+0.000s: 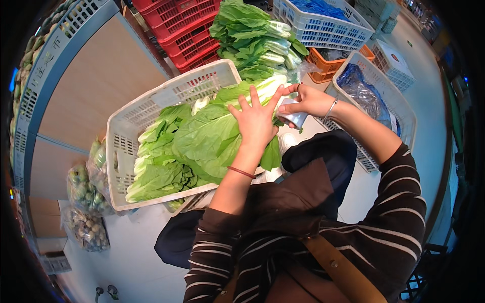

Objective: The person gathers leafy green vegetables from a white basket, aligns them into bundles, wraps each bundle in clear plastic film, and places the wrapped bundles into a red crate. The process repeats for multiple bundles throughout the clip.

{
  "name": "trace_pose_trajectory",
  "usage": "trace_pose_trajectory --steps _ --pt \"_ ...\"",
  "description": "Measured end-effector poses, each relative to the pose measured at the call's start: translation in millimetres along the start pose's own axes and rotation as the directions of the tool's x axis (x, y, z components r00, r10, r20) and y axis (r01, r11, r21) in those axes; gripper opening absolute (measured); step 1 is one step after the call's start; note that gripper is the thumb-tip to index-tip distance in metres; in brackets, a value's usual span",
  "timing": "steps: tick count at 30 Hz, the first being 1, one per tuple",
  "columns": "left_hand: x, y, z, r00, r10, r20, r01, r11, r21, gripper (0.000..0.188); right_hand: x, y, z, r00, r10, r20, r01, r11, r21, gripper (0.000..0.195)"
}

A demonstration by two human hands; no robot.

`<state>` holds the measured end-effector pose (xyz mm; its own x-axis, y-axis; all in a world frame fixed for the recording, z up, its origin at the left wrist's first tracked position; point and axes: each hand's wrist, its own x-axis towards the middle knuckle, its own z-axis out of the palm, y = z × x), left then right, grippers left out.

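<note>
My left hand (255, 119) lies spread on top of a bunch of leafy greens (208, 132), its fingers apart against the leaves. The bunch has broad green leaves and pale stems and rests over a white plastic crate (117, 159). At the stem end, my right hand (312, 100) grips a roll of clear or silvery tape (293, 113), with its index finger reaching to the pale stems. Whether a strip of tape runs around the stems cannot be seen. More greens (151, 178) lie in the crate, left of my left hand.
Beyond the crate, bunched greens (261, 45) are piled beside stacked red crates (182, 34). A blue-lined white crate (322, 30) and an orange crate (322, 68) stand farther back. Another white crate (405, 110) is at right. Bagged vegetables (87, 227) sit at left.
</note>
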<state>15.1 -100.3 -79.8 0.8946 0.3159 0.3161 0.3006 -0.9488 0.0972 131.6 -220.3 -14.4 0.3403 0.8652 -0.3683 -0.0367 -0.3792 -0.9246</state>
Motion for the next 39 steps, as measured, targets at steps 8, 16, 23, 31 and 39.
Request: trace_pose_trajectory --steps 8,16,23,31,39 --pt "3.6 -7.3 -4.1 0.996 -0.047 0.081 0.052 0.997 -0.059 0.103 -17.8 32.0 8.7 0.978 -0.019 -0.210 0.007 0.998 -0.055 0.058" --pt "4.8 -13.5 -1.4 0.998 -0.019 0.061 0.027 0.990 -0.139 0.101 -5.0 88.4 -21.9 0.923 0.207 0.325 -0.300 0.915 0.268 0.042" --pt "6.4 -20.3 0.1 0.999 0.010 0.037 -0.004 0.987 -0.162 0.100 76.0 137.5 -47.8 0.897 0.231 0.376 -0.317 0.930 0.186 0.040" --pt "9.7 -18.3 -6.1 0.991 0.104 0.083 -0.087 0.978 -0.188 0.098 209.3 185.0 -92.7 0.849 -0.163 0.502 -0.193 0.789 0.583 0.043" --pt "8.7 -15.0 -12.0 0.972 0.186 0.143 -0.182 0.983 -0.041 0.099 207.6 31.5 -66.2 0.880 -0.245 0.407 0.044 0.895 0.444 0.038"
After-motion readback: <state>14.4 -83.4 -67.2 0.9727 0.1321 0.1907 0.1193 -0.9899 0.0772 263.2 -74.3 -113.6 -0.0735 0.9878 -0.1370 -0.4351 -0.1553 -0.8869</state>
